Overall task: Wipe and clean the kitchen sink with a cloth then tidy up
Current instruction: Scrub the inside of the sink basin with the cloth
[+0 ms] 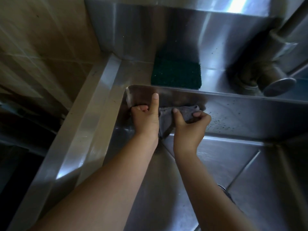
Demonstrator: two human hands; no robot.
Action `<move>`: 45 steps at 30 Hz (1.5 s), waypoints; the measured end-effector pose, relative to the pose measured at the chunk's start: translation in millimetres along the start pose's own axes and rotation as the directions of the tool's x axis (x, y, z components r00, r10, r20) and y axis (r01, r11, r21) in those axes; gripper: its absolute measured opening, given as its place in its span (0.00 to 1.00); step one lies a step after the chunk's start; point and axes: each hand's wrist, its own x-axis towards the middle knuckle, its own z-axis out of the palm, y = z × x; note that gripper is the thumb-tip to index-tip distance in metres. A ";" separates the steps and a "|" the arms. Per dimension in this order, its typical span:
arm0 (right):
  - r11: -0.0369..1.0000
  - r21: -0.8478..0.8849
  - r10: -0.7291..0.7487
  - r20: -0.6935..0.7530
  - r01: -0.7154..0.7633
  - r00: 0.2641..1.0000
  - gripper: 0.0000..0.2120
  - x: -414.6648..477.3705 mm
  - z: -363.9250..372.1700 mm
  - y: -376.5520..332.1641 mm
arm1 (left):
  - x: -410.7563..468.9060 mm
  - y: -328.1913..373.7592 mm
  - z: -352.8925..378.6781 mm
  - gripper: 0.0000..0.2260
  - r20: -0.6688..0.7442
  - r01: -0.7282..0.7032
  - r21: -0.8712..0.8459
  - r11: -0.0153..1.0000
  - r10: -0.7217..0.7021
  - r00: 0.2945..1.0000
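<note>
Two bare forearms reach in from the bottom edge over the floor of the steel sink (250, 164), which is creased by diagonal drain folds. The left hand (146, 119) sits at the far left corner of the basin, with fingers curled inward and thumb straight up, its tip against the rear wall. Whether the curled fingers grasp anything cannot be determined. The right hand (191, 125) is just beside it, thumb and curled fingers pinching a grey cloth (181, 112). The cloth is bunched against the rear wall, spans the gap between both hands and hangs down between the wrists. Dark specks dot the rear wall to the right of the cloth. On the ledge (133, 70) behind the basin lies a dark green scouring pad (176, 72). A steel tap (273, 82) stands to its right. A tiled wall (41, 47) borders the left side.
</note>
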 end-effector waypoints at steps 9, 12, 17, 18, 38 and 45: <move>0.975 0.221 -0.022 -0.053 0.033 0.998 0.20 -12.3 4.1 -49.9 | 1.7 0.9 -2.4 0.16 -0.030 0.044 0.100 0.994 -0.041 0.999; 0.980 0.197 -0.019 -0.067 0.031 0.998 0.22 -10.5 6.9 -50.2 | 4.7 -0.5 -2.6 0.19 -0.028 0.034 0.128 0.991 -0.030 0.999; 0.989 0.137 -0.051 -0.078 0.061 0.996 0.24 -7.7 10.2 -44.7 | 6.5 -2.8 -2.9 0.22 -0.034 0.016 0.114 0.993 -0.012 0.999; 0.991 0.120 -0.056 -0.077 0.065 0.995 0.24 -7.5 10.4 -42.5 | 6.5 -3.5 -2.7 0.22 -0.025 0.028 0.097 0.995 -0.026 0.999; 0.960 -0.218 0.173 -0.029 -0.175 0.985 0.24 12.4 6.9 66.9 | -0.7 -5.3 -1.2 0.19 -0.013 -0.004 0.074 0.997 0.005 1.000; 0.942 -0.280 0.190 -0.001 -0.183 0.982 0.23 16.7 4.3 67.0 | -3.9 -1.7 0.6 0.18 -0.018 -0.009 0.111 0.994 0.011 1.000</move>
